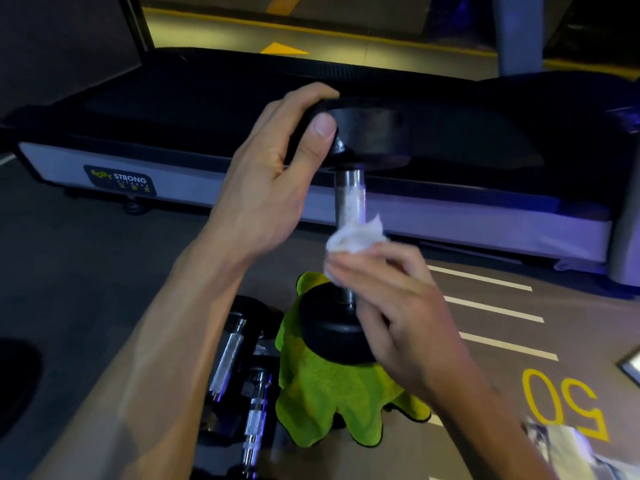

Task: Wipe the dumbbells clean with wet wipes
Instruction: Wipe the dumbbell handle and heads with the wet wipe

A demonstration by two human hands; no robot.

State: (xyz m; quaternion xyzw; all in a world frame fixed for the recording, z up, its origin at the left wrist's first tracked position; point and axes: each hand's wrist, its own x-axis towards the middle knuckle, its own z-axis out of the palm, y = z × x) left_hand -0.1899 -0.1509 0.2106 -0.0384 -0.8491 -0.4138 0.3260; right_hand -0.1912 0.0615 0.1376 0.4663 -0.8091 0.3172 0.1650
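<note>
- A dumbbell stands upright on its lower black head, and this head rests on a green cloth that lies on the grey floor.
- The left hand grips the upper black head of the dumbbell from the left side. The fingers curl over the top edge of the head, and the thumb presses on its side, so the hand is closed around the rim.
- The right hand holds a crumpled white wet wipe against the lower half of the metal handle of the dumbbell. The fingers are bent around the wipe and reach toward the handle. This hand is blurred, so I cannot say exactly which fingers pinch the wipe, but it seems to sit between the thumb and the first fingers.
- The metal handle is bare above the wipe, up to the upper head.
- To the left of the green cloth, two other dumbbells lie on the floor, close beside each other, with their metal handles visible.
- Behind the upright dumbbell there is a treadmill with a black belt and a grey side frame with the words "BODY STRONG".
- On the floor to the right there are white lines and a yellow number "50".
</note>
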